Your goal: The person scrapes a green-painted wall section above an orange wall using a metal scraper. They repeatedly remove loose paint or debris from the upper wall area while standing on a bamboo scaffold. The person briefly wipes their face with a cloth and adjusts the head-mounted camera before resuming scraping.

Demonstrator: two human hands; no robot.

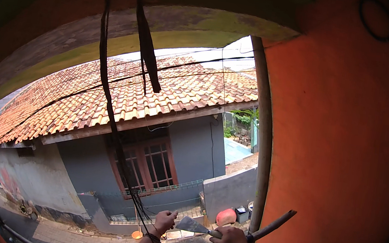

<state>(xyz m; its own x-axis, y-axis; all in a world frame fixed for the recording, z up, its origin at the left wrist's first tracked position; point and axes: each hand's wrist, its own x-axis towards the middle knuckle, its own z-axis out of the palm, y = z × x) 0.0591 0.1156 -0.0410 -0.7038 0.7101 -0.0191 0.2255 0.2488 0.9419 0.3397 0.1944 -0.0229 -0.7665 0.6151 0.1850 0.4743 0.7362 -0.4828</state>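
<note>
My right hand [232,240] is closed round the handle of a putty knife [190,225]. Its broad metal blade points left, toward my left hand [165,222]. The left fingers are curled together in front of the blade's tip, apart from it; whatever they may hold is too small to make out. Dark cords [141,210] hang down past my left wrist and bunch up near the forearm. Just under my right hand runs a slanting pole [277,224], its end rising toward the orange wall.
An orange wall [334,140] fills the right side, with an upright pole [262,120] along its edge. Dark straps [147,49] dangle from the ledge overhead. Below lie a lane [57,233], a tile-roofed house [158,97], a red rounded object [226,217] and an orange basin [137,235].
</note>
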